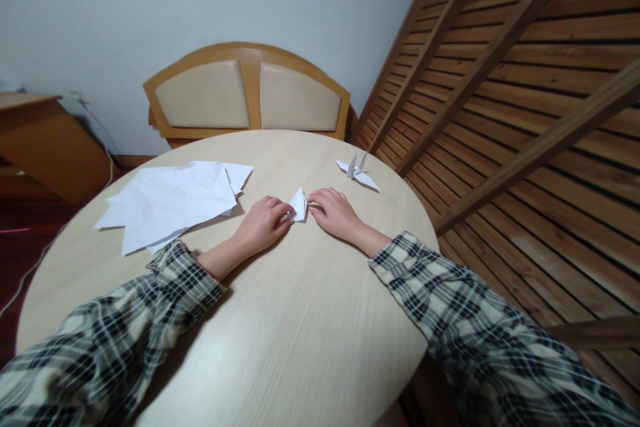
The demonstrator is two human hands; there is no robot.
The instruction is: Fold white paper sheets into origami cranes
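A small folded piece of white paper (299,205), shaped like a narrow kite, lies on the round table between my two hands. My left hand (265,222) pinches its left edge between thumb and fingers. From the other side, my right hand (334,212) has its thumb and fingertips closed at the paper's right edge. A finished white paper crane (359,173) stands beyond my right hand, wings spread. To the left of my left hand lies a loose stack of creased white paper sheets (175,200).
The round, light wood table (280,320) fills the middle. Behind it stands a wooden headboard (254,97) with cream panels against the wall. A slatted wooden frame (500,120) leans close on the right. At far left are a brown desk (50,140) and a white cable (107,153).
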